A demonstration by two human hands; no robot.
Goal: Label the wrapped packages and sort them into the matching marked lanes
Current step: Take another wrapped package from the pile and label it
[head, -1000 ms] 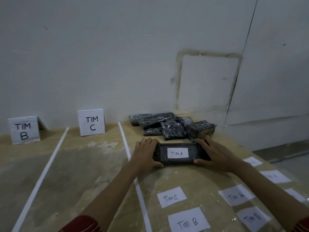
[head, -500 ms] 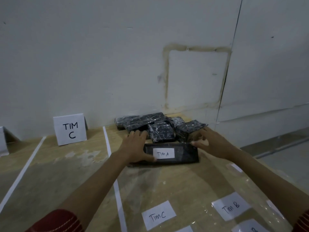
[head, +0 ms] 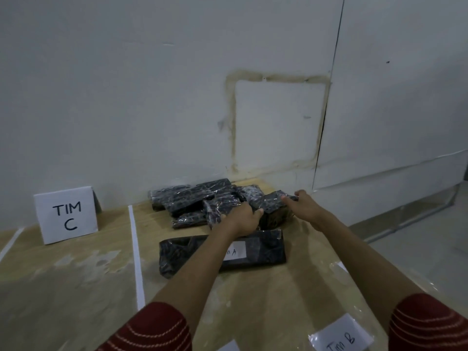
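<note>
A black wrapped package [head: 260, 252] with a white "Tim A" label lies flat on the wooden table, partly covered by my left forearm. Behind it, against the wall, is a pile of several black wrapped packages [head: 192, 201]. My left hand [head: 244, 219] and my right hand [head: 302, 202] both grip a boxy black package [head: 272, 205] at the pile's right end, one on each side. A white "TIM C" sign [head: 66, 215] stands at the back left.
A white tape line [head: 135, 252] separates the lanes, and another tape line [head: 10, 244] shows at the far left. A loose "Tim B" label [head: 340, 336] lies under clear film at the front right. The table's right edge drops to the floor.
Both hands left the "Tim A" package, which stays on the table, and reached back to the pile, closing on the boxy package. The view shifted right and closer.
</note>
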